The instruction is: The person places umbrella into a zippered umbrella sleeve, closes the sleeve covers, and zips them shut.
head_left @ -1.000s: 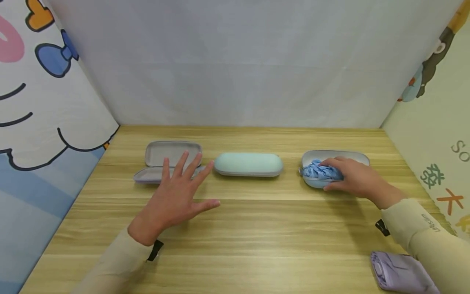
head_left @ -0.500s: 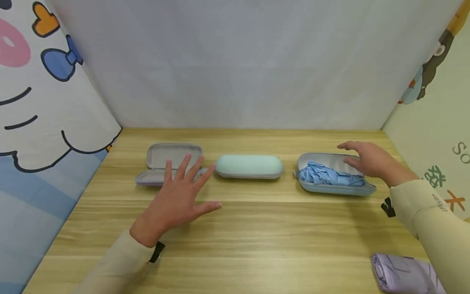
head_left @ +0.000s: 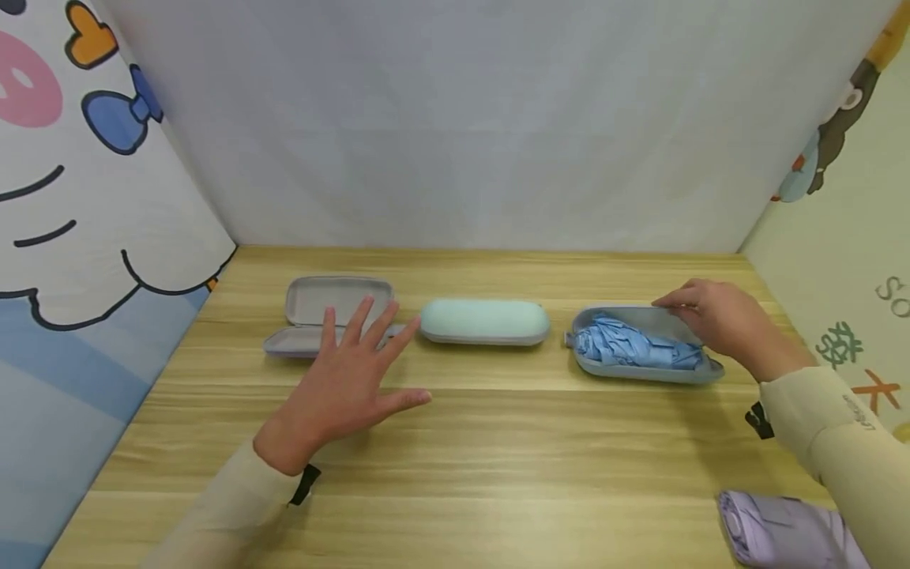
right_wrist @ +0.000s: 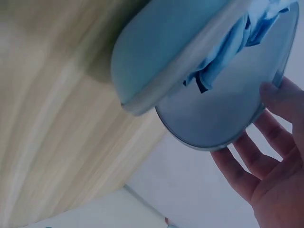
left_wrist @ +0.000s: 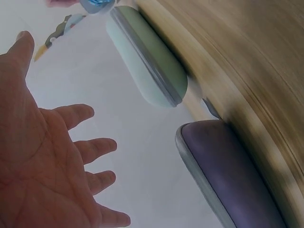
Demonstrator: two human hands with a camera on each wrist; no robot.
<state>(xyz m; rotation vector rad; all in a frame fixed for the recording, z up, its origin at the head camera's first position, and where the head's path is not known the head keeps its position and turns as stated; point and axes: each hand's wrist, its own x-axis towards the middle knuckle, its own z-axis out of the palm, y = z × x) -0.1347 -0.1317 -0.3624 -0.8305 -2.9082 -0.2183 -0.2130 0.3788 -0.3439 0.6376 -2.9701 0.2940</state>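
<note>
On the right stands an opened light-blue hard case (head_left: 647, 373), shaped like a glasses case, with a grey lining. A crinkled blue fabric bundle (head_left: 633, 345) lies in its lower half. My right hand (head_left: 735, 324) pinches the right part of the raised lid (right_wrist: 213, 118), thumb on the inner side and fingers behind the rim, as the right wrist view shows. My left hand (head_left: 348, 387) is held out with its fingers spread and nothing in it. In the head view its fingers overlap an opened purple case (head_left: 340, 300) with a grey lining.
A closed mint-green case (head_left: 485, 322) sits between the other two. A rolled purple fabric bundle (head_left: 785, 529) lies at the front right, partly behind the right sleeve. A white cloth wall (head_left: 483, 126) rises behind the wooden table (head_left: 498, 458), with printed cloths at both sides.
My right hand has let go of the blue bundle in the case, moved back to the lid and taken hold of it. The lid now stands tilted further forward. My left hand has barely moved.
</note>
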